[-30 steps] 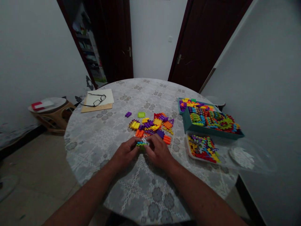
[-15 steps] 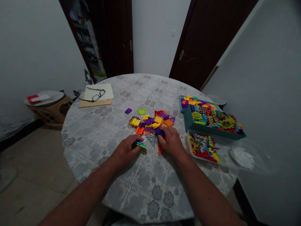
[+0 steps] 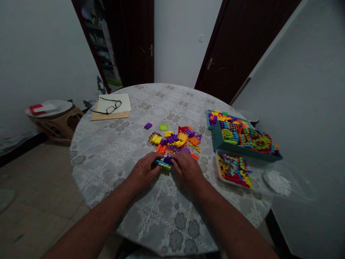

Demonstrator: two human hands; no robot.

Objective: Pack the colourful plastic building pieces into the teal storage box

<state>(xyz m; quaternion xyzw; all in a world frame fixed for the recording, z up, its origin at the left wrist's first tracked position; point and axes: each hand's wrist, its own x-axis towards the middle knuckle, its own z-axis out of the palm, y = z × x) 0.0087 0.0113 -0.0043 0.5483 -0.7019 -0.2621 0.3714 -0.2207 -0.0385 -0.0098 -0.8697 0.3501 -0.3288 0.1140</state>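
Observation:
My left hand (image 3: 146, 169) is closed around the edge of a small blue and yellow-green stack of toothed building pieces (image 3: 164, 165), near the front of the pile. From the right, my right hand (image 3: 187, 167) pinches a purple building piece (image 3: 168, 159) and holds it against the top of that stack. Whether the two are joined I cannot tell. Just beyond my hands lies a loose pile of toothed pieces, among them orange tubes (image 3: 161, 149), yellow tubes (image 3: 156, 139) and an orange toothed piece (image 3: 194, 140). My right fingers partly cover the near side of the pile.
A green square piece (image 3: 163, 127) and a purple piece (image 3: 148, 126) lie behind the pile. To the right stand a teal box (image 3: 215, 136) and a clear tub (image 3: 219, 172), both full of pieces, beside a plastic bag (image 3: 277, 181). Glasses (image 3: 110, 109) rest on paper at the far left.
My right hand has moved left from the pile, bringing the purple piece to the stack in my left hand. My left hand has stayed nearly in place.

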